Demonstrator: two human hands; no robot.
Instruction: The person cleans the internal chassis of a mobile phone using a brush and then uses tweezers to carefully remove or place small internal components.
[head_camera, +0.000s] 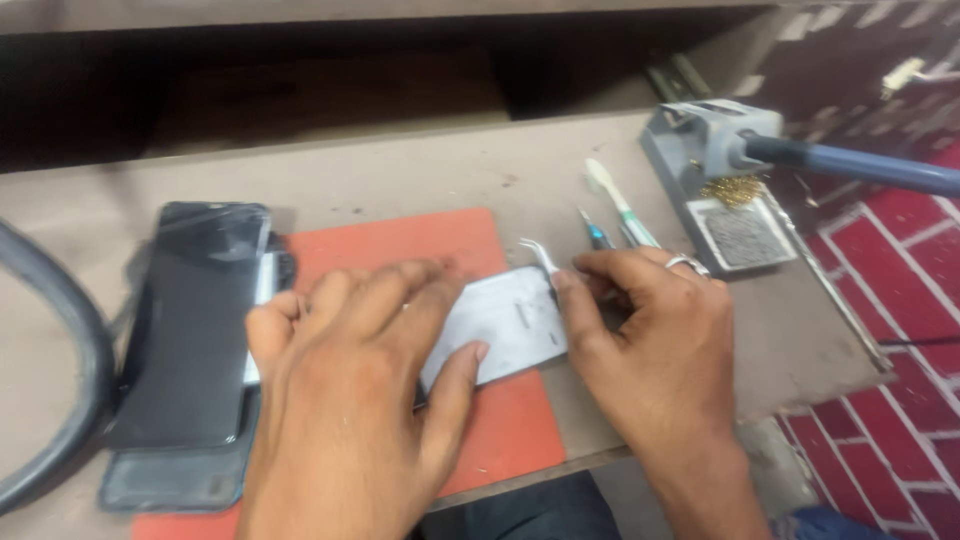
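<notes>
- The left hand (345, 400) lies flat on a pale grey phone body (510, 325), with the fingers (400, 290) spread over its left part and the thumb pressed against its near edge.
- The phone body rests on a red mat (400, 245) in the middle of the bench (420, 170), a little tilted, between the two hands.
- The right hand (655, 340) is at the right edge of the phone body; its fingers are pressed together and pinch a pair of metal tweezers (540, 255), whose curved tip points up and to the left, over the top right corner of the phone body.
- A ring (688, 264) is on one finger of the right hand.
- Left of the mat, a dark phone screen (195, 320) lies on top of a dark case (170, 480).
- Behind the right hand lie a white-handled brush (618, 200) and a thin blue-tipped tool (592, 230).
- At the right end of the bench stands a grey soldering stand (700, 150) with brass wool, and a blue handle (860, 165) rests in it.
</notes>
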